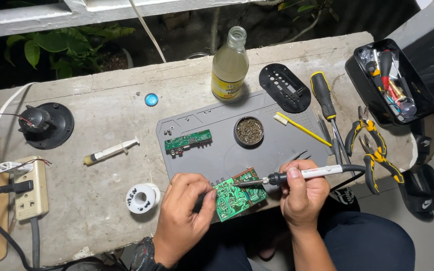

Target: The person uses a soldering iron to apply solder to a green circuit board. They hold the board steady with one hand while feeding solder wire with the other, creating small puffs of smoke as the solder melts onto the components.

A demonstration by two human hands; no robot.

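My left hand (pixel 184 213) pinches the near left edge of a green circuit board (pixel 238 195) that lies at the front of a grey work mat (pixel 277 145). My right hand (pixel 303 193) grips a soldering iron (pixel 297 175) with a white and black handle. Its tip rests on the top of the board. A second, narrow green circuit board (pixel 188 141) lies farther back on the mat, with small screws beside it.
On the mat sit a round tin of brass wool (pixel 249 131) and a yellow toothbrush (pixel 300 128). A glass bottle (pixel 230 65), black plastic cover (pixel 284 87), screwdriver (pixel 323 95), pliers (pixel 372 150), tool box (pixel 390 80), solder spool (pixel 143 197), syringe (pixel 110 151), power strip (pixel 30 189) surround it.
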